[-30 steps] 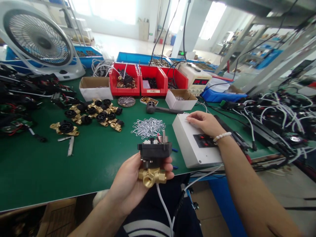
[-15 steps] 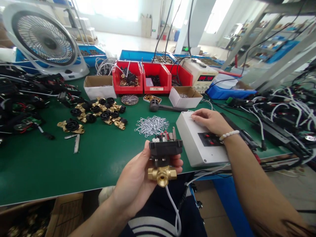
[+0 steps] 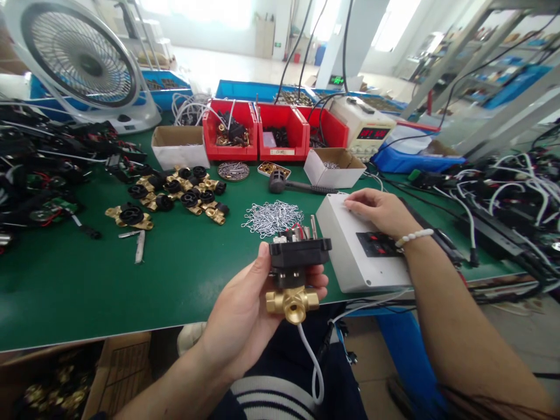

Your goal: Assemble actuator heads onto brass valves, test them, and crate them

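held valve [image 3: 294, 276] 1 | red bins [image 3: 231, 153] 3 | white cartons [image 3: 181, 156] 2 | fan [image 3: 90, 64] 1

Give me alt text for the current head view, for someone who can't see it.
A left hand holds a brass valve topped by a black housing, while the right hand rests on a pale box on a green table. Silver clips lie piled beyond the valve.

The green bench top [image 3: 87, 291] before me carries a loose heap of wire clips [image 3: 273, 218] near its middle (quite a silvery tangle), with a black mallet [image 3: 277, 182] lying just beyond it. To my right rests a white box [image 3: 349, 233]; to my left, brass fittings with black caps [image 3: 191, 199] lie clustered, and red bins [image 3: 231, 153] stand toward the back.
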The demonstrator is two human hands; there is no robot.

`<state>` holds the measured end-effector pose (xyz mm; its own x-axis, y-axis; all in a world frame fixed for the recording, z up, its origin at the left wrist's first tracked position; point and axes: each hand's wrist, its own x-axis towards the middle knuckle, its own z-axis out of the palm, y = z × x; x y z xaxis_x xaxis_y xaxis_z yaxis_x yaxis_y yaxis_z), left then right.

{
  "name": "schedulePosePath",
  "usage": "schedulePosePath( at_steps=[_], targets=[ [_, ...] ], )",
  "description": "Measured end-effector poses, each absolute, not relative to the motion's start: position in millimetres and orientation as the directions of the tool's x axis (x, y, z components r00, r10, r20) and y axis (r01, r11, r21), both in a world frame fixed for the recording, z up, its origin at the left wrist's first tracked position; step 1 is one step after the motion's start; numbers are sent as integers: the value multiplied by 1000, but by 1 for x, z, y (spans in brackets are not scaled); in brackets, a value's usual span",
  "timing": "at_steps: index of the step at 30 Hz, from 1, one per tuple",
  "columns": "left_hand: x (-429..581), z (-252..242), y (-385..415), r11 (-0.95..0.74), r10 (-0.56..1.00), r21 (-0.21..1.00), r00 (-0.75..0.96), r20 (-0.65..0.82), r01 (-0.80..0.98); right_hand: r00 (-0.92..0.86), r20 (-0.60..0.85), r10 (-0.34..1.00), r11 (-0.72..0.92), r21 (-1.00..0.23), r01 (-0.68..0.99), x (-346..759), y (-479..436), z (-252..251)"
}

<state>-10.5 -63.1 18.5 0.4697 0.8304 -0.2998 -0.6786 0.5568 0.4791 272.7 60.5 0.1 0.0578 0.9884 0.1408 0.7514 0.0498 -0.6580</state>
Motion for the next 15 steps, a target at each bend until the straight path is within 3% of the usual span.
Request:
schedulePosePath(
  at_steps=[4,7,10,12,15],
  targets=[
    [-11,18,-63,569,822,462,482,-303,-680,52,142,988,53,-649,759,273,60,-1],
    [-12,15,-60,649,760,330,589,-273,-685,38,137,990,58,-636,770,273,60,-1],
    [-14,12,-57,708,705,194,697,-133,-679,32,121,992,53,-632,773,273,61,-1],
    [-14,10,-57,699,712,176,698,-79,-693,36,111,993,43,-631,775,273,61,-1],
    [-16,8,-58,678,733,206,671,-111,-706,41,102,994,32,-626,779,272,61,0]
  ],
)
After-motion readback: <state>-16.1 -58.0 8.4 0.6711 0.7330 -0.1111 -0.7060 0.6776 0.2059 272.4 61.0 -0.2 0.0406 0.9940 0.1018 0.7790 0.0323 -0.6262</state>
